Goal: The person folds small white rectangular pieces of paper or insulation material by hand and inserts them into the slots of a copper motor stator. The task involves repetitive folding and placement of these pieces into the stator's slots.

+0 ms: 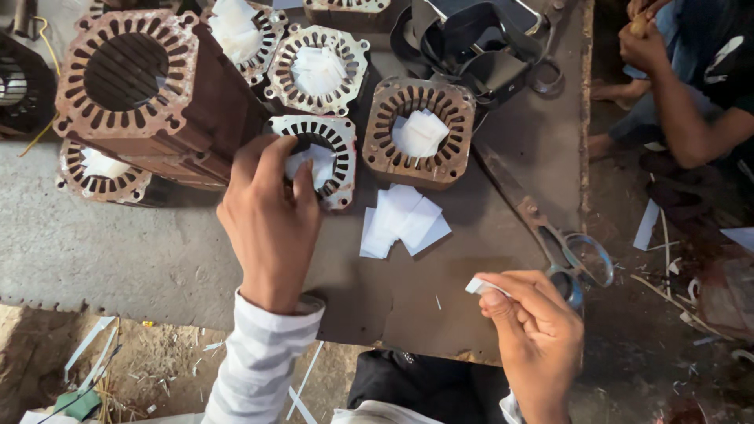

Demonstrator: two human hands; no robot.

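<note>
Right hand [534, 326] is nearest, its grip pinched on a small white paper slip [476, 286]. Left hand [271, 212] grips the slotted metal ring [318, 157] up on the tabletop [118, 251]. Loose white slips [400, 220] lie between both grips. Sharp slot edges could tear the slip or nick fingers. No labels show.

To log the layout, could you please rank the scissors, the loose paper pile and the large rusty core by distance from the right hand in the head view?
1. Scissors, just right of the right hand.
2. Loose paper pile, up-left.
3. Large rusty core, far upper left.
</note>
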